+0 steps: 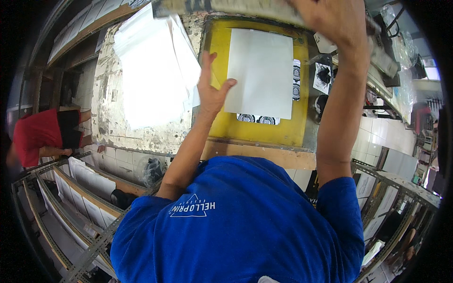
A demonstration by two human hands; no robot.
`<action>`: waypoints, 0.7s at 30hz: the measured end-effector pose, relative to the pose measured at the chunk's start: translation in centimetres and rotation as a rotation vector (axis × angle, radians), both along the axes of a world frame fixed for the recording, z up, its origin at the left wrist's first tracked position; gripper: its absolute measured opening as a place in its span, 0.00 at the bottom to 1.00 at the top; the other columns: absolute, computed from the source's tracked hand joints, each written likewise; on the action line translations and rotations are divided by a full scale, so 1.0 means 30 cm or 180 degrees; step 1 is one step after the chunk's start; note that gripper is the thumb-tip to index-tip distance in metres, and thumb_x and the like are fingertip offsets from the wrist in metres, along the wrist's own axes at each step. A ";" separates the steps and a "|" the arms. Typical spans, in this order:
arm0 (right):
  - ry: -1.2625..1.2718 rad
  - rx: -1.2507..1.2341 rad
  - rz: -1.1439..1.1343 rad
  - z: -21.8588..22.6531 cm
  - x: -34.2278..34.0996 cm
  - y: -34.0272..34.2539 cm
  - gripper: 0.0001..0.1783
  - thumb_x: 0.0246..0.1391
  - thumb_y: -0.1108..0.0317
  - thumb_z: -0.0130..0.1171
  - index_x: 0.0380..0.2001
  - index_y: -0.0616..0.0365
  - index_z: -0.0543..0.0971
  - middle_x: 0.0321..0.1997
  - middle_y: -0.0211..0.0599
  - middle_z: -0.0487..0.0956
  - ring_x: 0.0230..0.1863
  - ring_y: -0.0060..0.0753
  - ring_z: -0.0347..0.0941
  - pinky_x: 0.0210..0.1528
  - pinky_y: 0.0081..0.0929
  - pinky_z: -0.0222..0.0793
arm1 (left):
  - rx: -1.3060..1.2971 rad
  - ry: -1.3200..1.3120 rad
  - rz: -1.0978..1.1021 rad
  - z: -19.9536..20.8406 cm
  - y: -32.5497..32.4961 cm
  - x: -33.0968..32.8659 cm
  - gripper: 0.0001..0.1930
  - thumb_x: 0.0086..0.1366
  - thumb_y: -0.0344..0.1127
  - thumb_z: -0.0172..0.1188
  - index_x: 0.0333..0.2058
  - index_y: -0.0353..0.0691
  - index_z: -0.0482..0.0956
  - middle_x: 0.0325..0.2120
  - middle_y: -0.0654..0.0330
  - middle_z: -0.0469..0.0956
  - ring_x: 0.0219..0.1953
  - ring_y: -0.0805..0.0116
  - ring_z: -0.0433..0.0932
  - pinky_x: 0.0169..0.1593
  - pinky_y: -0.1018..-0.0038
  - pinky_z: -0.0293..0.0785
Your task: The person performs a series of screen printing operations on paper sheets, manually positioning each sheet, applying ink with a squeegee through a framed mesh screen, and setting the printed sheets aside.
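A plain white sheet (260, 70) lies on a yellow printing bed (264, 132). Beneath it, printed paper with black emblems (257, 119) peeks out along the lower and right edges. My left hand (213, 89) hovers by the sheet's left edge, fingers and thumb apart, holding nothing. To its left, a loose stack of white paper (151, 70) covers part of a worn, paint-flecked table (106, 101). At the top, my right hand (332, 21) is beside a raised, stained frame (226, 5); blur and the picture's edge hide whether its fingers grip it.
A small card with a black splatter (322, 78) lies right of the bed. Metal racks with boards (89, 198) stand at lower left, more shelving (391, 203) at lower right. Another person in a red shirt (37, 137) bends over at far left.
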State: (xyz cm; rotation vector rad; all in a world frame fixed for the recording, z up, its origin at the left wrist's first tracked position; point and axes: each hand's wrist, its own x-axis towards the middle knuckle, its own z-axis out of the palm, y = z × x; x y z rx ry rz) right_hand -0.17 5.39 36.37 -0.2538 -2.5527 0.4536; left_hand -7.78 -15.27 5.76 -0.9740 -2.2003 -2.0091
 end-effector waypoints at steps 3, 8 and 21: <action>0.0760 0.0480 0.0276 -0.204 0.072 -0.036 0.28 0.40 0.66 0.68 0.51 0.45 0.86 0.27 0.39 0.76 0.26 0.39 0.73 0.32 0.35 0.70 | 0.1698 -0.0935 -0.0288 0.177 -0.090 0.008 0.66 0.45 0.42 0.84 0.74 0.33 0.46 0.60 0.52 0.72 0.61 0.55 0.73 0.65 0.57 0.68; 0.0213 0.0440 0.0043 -0.464 0.251 -0.170 0.31 0.38 0.69 0.71 0.52 0.40 0.86 0.28 0.36 0.74 0.30 0.40 0.71 0.35 0.37 0.65 | 0.0686 -0.1667 0.0034 0.178 -0.249 0.126 0.59 0.43 0.30 0.84 0.71 0.27 0.55 0.57 0.50 0.76 0.56 0.63 0.77 0.61 0.67 0.74; -0.1595 -0.0144 0.0117 -1.013 0.297 -0.238 0.46 0.37 0.72 0.69 0.66 0.39 0.73 0.43 0.38 0.69 0.52 0.42 0.66 0.57 0.50 0.54 | -0.1887 0.0516 0.0432 -0.255 -0.423 0.193 0.48 0.37 0.45 0.82 0.60 0.36 0.76 0.66 0.45 0.66 0.65 0.44 0.61 0.67 0.51 0.56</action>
